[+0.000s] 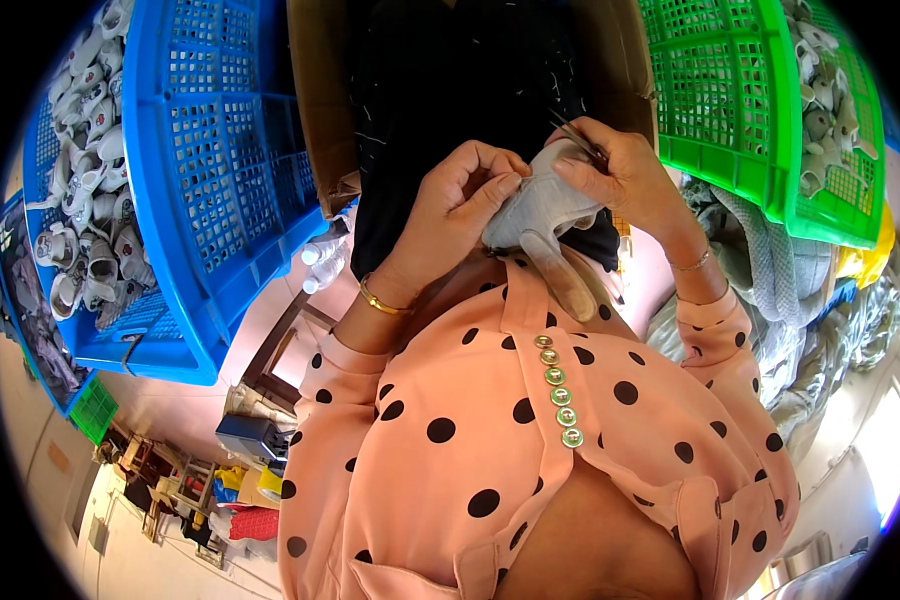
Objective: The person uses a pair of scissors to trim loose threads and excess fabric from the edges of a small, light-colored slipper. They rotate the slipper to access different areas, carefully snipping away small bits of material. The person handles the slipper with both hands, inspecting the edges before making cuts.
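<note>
Both my hands hold a small grey fabric shoe [542,208] in front of my chest, over my pink polka-dot shirt. My left hand [460,205] pinches the shoe's left edge between thumb and fingers. My right hand [625,175] grips the shoe's top right side and also holds a thin dark metal tool [577,138], like tweezers or snips, whose tips lie against the upper edge of the shoe. The shoe's tan sole strip hangs down toward my shirt. A gold bangle sits on my left wrist.
A blue plastic crate [200,180] at the left holds several small white and grey shoes [90,200]. A green crate [730,100] at the right holds several grey shoes [820,110]. A cardboard box [320,100] and black cloth [450,80] lie beyond my hands. Grey fabric [770,270] is piled at the right.
</note>
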A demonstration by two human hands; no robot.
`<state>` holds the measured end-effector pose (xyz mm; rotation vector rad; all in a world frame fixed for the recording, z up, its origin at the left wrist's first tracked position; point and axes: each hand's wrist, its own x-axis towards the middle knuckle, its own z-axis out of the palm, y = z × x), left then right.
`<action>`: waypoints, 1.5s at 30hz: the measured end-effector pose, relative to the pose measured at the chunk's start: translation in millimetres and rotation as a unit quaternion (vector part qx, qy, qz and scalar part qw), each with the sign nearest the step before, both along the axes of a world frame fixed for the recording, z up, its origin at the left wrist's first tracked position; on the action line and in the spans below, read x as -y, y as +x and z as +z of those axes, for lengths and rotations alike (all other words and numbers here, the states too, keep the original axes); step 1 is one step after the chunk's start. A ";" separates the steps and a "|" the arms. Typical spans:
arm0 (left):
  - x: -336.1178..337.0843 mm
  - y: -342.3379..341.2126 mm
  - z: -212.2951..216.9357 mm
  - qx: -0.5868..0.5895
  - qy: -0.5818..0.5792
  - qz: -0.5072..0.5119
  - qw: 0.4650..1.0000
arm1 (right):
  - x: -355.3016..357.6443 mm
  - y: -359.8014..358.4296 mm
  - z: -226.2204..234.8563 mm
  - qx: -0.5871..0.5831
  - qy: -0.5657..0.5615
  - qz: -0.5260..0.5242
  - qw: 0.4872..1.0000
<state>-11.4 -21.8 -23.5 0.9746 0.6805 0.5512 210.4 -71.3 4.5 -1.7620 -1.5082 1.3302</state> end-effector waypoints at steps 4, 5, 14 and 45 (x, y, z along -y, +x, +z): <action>1.5 5.5 8.7 -0.082 0.109 -0.018 0.990 | 1.4 -2.3 0.8 0.009 0.004 -0.008 1.000; -0.6 5.1 11.4 -0.085 0.113 -0.030 0.990 | 2.2 -2.9 1.4 0.012 0.006 -0.009 1.000; -17.1 -23.4 14.7 -0.159 0.193 -0.170 0.953 | 2.1 -3.0 -1.4 0.018 0.019 0.000 1.000; -8.2 19.4 12.1 0.012 -0.107 0.027 0.994 | 34.8 -35.5 -32.0 0.062 0.138 -0.113 0.982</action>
